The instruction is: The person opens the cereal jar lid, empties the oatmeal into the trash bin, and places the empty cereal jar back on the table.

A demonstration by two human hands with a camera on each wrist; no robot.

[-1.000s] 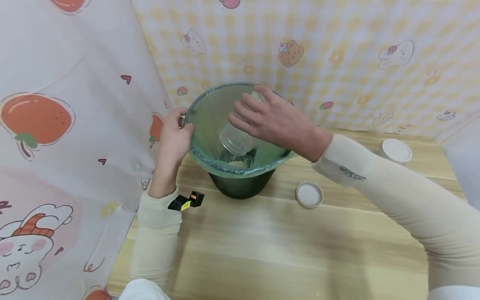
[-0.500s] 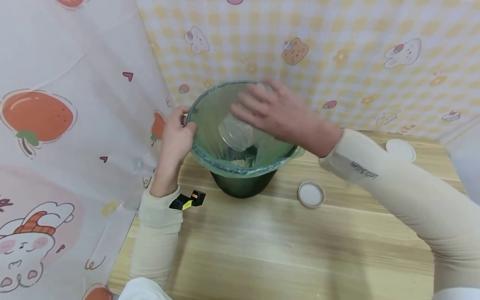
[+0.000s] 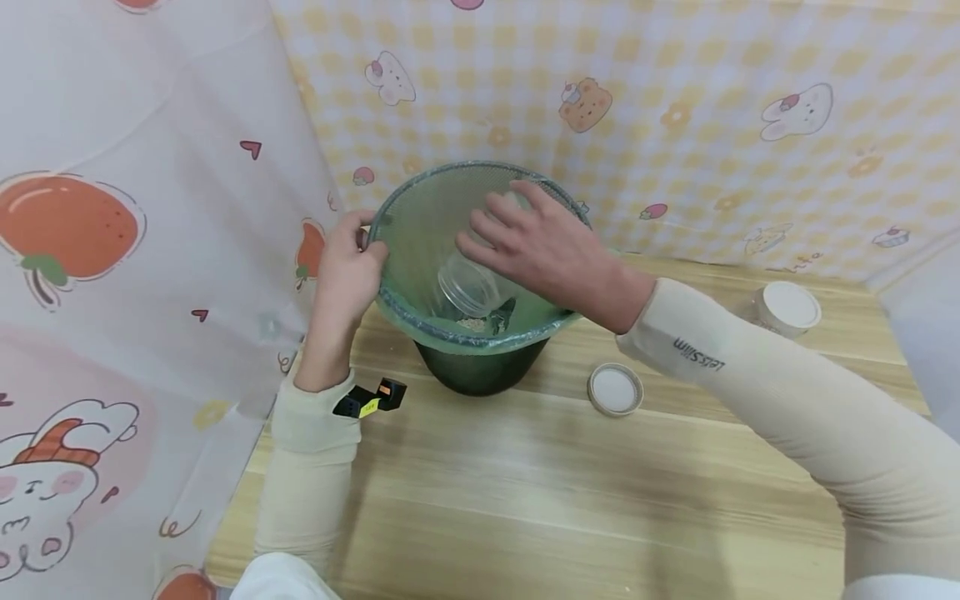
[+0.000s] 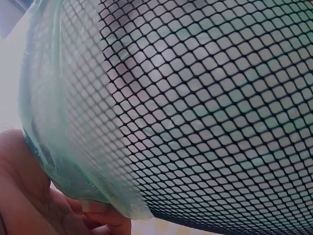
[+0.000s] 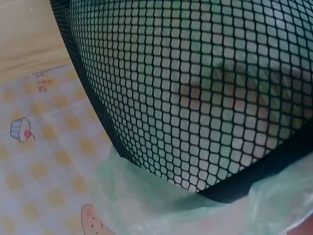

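A black mesh wastebasket (image 3: 480, 373), lined with a thin green plastic bag (image 3: 416, 237), stands on the table. My left hand (image 3: 347, 271) grips its left rim, thumb inside and fingers outside. In the left wrist view that hand (image 4: 29, 188) shows at lower left, against the bag's folded edge. Inside the basket's mouth, my right hand (image 3: 536, 246) holds a clear plastic jar (image 3: 467, 286), its mouth tilted downward. Pale grains (image 3: 472, 324) and a dark, shiny piece (image 3: 502, 317) lie at the bottom. The right wrist view shows mostly mesh (image 5: 171, 63), with dim shapes behind it.
A round lid (image 3: 615, 390) with a white inside lies right of the basket on the wooden table (image 3: 525, 500). Farther right stands a clear jar with a white lid (image 3: 791, 305), partly behind my right sleeve. Printed cloth (image 3: 675, 167) hangs close behind and at the left.
My right hand shifts slightly right, blurred, then back left with the jar still tilted inside the basket. My left hand stays on the rim, and the head view sways slightly.
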